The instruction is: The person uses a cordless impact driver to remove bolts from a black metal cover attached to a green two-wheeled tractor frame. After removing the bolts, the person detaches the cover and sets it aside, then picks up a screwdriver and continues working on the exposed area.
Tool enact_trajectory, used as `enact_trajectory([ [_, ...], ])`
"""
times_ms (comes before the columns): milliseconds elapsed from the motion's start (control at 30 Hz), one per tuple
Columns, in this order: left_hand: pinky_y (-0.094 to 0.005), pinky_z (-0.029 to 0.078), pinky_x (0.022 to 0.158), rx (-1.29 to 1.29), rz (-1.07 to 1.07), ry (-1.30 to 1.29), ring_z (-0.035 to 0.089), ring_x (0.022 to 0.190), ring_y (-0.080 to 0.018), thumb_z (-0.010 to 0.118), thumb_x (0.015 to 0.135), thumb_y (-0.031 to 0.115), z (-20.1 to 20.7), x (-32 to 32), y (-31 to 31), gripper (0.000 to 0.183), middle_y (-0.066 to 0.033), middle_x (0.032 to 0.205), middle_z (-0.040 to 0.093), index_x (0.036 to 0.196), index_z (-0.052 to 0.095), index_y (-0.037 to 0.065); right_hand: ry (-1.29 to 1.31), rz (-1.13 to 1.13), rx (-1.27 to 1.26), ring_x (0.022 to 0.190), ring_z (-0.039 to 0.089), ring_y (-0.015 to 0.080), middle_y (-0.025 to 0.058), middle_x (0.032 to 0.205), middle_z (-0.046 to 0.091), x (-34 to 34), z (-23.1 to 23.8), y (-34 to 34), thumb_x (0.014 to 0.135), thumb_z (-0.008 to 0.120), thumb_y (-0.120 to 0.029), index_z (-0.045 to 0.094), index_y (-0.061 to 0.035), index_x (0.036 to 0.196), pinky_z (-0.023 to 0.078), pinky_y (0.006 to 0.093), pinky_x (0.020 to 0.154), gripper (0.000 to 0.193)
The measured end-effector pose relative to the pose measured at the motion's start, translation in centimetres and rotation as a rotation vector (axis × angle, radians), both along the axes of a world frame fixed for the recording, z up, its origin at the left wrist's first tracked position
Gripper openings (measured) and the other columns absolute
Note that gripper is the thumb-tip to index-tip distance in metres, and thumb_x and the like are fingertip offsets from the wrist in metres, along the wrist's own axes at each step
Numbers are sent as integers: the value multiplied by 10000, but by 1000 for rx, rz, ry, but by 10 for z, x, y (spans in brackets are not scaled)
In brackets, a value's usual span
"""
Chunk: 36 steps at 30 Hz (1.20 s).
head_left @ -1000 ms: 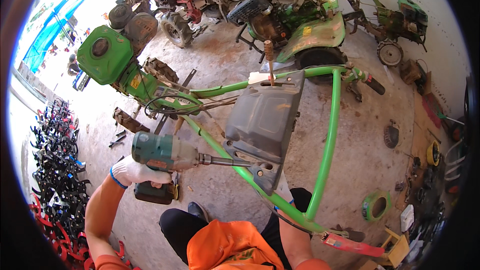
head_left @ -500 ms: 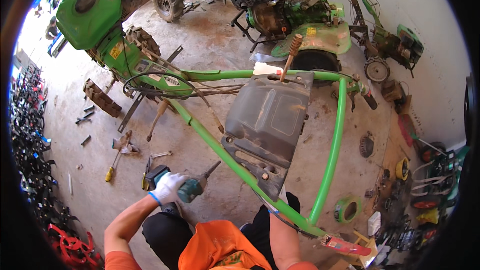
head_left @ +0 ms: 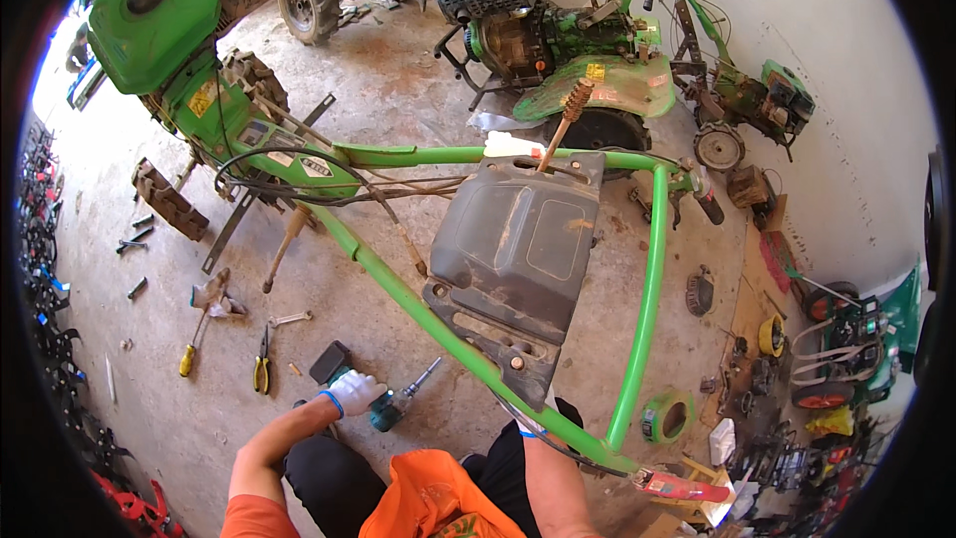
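My left hand (head_left: 356, 394), in a white glove with a blue cuff, is closed round the grip of a teal cordless drill (head_left: 385, 412). Its black battery points away to the left, and its long bit points up and to the right. Over my right knee, the green handlebar frame (head_left: 398, 294) of a walking tractor slants down to a red grip (head_left: 682, 486). A grey plastic cover (head_left: 513, 229) is mounted between the frame's bars. My right hand (head_left: 533, 428) is under the lower bar beside the cover's near corner; only a bit of glove shows, and its fingers are hidden.
Yellow-handled pliers (head_left: 262, 371), a wrench (head_left: 291, 319) and a yellow screwdriver (head_left: 187, 359) lie on the concrete floor to the left. Dark metal parts pile along the left edge. Another green machine (head_left: 597, 80) stands behind. A tape roll (head_left: 667, 416) lies at the right.
My left hand has brought the drill nearer my knees and a little to the right, uncovering the pliers. The whole view has shifted slightly. My right hand remains behind the bar.
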<state>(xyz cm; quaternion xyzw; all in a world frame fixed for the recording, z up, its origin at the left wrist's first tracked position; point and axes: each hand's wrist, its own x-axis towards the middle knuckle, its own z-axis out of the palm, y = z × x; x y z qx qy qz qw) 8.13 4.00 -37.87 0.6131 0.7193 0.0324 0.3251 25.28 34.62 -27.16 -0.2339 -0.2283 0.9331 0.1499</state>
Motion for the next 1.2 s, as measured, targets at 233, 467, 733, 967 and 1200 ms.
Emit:
enact_trajectory([
  [233, -443, 542, 694, 905, 246, -65, 689, 778, -347, 824, 856, 232, 273, -22, 105, 303, -93, 870, 704, 1128, 737, 131, 57, 49, -66, 1170, 614, 181, 89, 1248, 611, -1, -1, -6, 1110, 545, -219, 511, -54, 1406, 552, 306, 986, 341],
  [467, -456, 558, 753, 628, -29, 52, 713, 875, -341, 760, 920, 346, 337, -10, 184, 277, -101, 918, 698, 1056, 730, 106, -260, 389, 1263, 1170, 682, 264, 162, 1226, 719, -2, -37, 6, 1026, 665, -248, 642, -14, 1319, 550, 347, 953, 376],
  [733, -364, 592, 765, 882, 661, -255, 748, 853, -264, 796, 899, 135, 272, -58, 75, 189, -124, 953, 758, 1065, 767, 51, -266, 223, 470, 1037, 696, 203, 75, 1163, 725, -29, -89, -26, 1075, 647, -211, 691, -35, 1265, 587, 337, 834, 263],
  [967, -316, 597, 807, 298, 1152, -474, 749, 888, -165, 741, 939, 146, -12, -75, 49, 280, -131, 1023, 801, 1187, 768, 20, -662, 378, 625, 908, 718, 166, 80, 1109, 734, -103, -159, -63, 1008, 752, -159, 701, -59, 1270, 575, 264, 654, 285],
  [1200, -333, 603, 846, 415, 1313, -739, 751, 931, -183, 694, 977, 174, -109, -81, 76, 386, -114, 1155, 798, 1317, 702, -9, -687, 250, 421, 951, 734, 198, 57, 1156, 727, -155, -218, -68, 1038, 725, -180, 650, -77, 1307, 632, 381, 795, 297],
])
